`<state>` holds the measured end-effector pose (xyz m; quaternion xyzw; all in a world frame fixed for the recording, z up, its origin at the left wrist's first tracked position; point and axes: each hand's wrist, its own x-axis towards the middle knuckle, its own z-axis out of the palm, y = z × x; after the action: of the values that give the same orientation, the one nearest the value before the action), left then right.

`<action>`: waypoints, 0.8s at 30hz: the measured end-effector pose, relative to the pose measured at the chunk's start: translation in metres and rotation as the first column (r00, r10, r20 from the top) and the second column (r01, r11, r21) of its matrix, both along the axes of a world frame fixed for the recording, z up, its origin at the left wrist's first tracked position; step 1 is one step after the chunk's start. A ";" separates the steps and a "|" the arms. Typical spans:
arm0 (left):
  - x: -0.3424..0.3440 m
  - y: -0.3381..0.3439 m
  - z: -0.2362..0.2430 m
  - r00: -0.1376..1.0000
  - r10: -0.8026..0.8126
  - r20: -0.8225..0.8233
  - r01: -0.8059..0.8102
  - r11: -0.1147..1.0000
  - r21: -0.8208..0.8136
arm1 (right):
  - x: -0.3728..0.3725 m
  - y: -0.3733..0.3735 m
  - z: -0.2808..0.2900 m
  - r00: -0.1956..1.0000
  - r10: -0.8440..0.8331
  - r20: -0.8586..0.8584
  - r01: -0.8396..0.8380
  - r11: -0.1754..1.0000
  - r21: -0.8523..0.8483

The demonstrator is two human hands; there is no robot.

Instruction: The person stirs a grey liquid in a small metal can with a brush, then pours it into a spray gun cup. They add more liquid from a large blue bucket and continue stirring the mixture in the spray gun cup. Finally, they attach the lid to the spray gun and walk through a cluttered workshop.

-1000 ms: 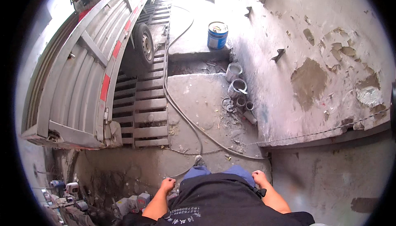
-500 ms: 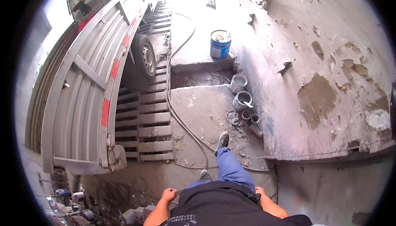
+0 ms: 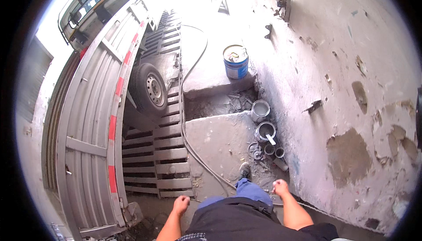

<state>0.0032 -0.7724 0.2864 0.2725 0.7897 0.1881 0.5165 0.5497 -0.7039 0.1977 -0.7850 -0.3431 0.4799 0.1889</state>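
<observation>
My left hand (image 3: 181, 205) hangs at my left side, fingers curled in, with nothing visible in it. My right hand (image 3: 280, 187) is held out on the right, its fingers closed; a pale spot shows at the fingertips, too small to tell what it is. Neither hand touches anything around it. Ahead of the right hand, by the wall, stand an open grey paint can (image 3: 265, 132) with a pale flat handle sticking out and another open can (image 3: 260, 110) behind it. Smaller open tins (image 3: 279, 152) and round lids (image 3: 254, 150) lie close by.
A flatbed truck (image 3: 90, 140) stands on the left, its wheel (image 3: 154, 88) over a slotted metal grating (image 3: 171, 167). Hoses (image 3: 189, 146) run along the floor. A rubble-filled trench (image 3: 220, 104) crosses ahead, with a blue bucket (image 3: 236, 67) beyond. The peeling wall (image 3: 307, 131) bears metal brackets (image 3: 313, 107).
I have stepped forward; the cans, trench and truck wheel sit lower and larger in view. My right hand has swung forward and out from my side. The left stays near my side.
</observation>
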 end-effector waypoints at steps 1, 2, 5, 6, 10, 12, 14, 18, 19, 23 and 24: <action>-0.003 0.023 0.036 0.996 -0.037 -0.081 0.036 0.999 -0.017 | -0.017 0.028 0.016 0.999 -0.017 -0.046 0.016 1.000 -0.019; 0.003 0.041 0.073 0.997 0.051 -0.060 -0.051 0.999 -0.011 | -0.043 0.070 0.062 0.996 -0.023 -0.084 0.020 0.999 -0.042; 0.008 0.098 0.086 1.000 0.005 -0.018 -0.004 0.996 0.086 | -0.022 0.130 0.064 0.993 0.040 0.107 -0.048 0.997 0.067; 0.004 0.109 0.080 1.000 0.008 -0.015 -0.007 0.995 0.096 | -0.015 0.141 0.051 0.980 0.080 0.180 -0.105 0.985 0.135; -0.054 0.077 0.012 0.955 -0.202 -0.216 0.231 0.966 0.116 | -0.045 0.166 0.063 0.967 0.136 0.213 -0.142 0.990 0.014; -0.048 0.098 0.002 0.974 -0.118 -0.193 0.094 0.987 -0.127 | -0.029 0.158 0.034 0.895 0.244 0.373 -0.232 0.970 -0.078; -0.068 0.091 -0.020 0.991 -0.133 -0.010 0.122 0.928 -0.352 | -0.035 0.151 0.022 0.914 0.276 0.298 -0.211 0.949 -0.233; -0.132 0.061 -0.094 0.757 -0.648 -0.082 0.635 0.759 -0.141 | -0.094 0.191 0.048 0.994 -0.109 -0.021 0.094 0.926 -0.365; -0.142 0.064 -0.098 0.617 -0.756 -0.220 0.759 0.645 -0.091 | -0.108 0.207 0.050 0.994 -0.107 -0.025 0.091 0.929 -0.359; -0.160 0.207 -0.036 0.962 -0.268 -0.041 0.248 0.930 -0.272 | -0.146 0.284 0.094 0.999 0.028 0.038 -0.016 0.960 -0.279; -0.186 0.212 -0.041 0.957 -0.261 -0.128 0.236 0.954 -0.183 | -0.172 0.310 0.097 0.988 0.156 0.015 -0.147 0.958 -0.248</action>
<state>-0.1833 -0.5607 0.2456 0.3395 0.7987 0.0341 0.4957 0.3774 -0.3944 0.2947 -0.7819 -0.3434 0.5182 0.0471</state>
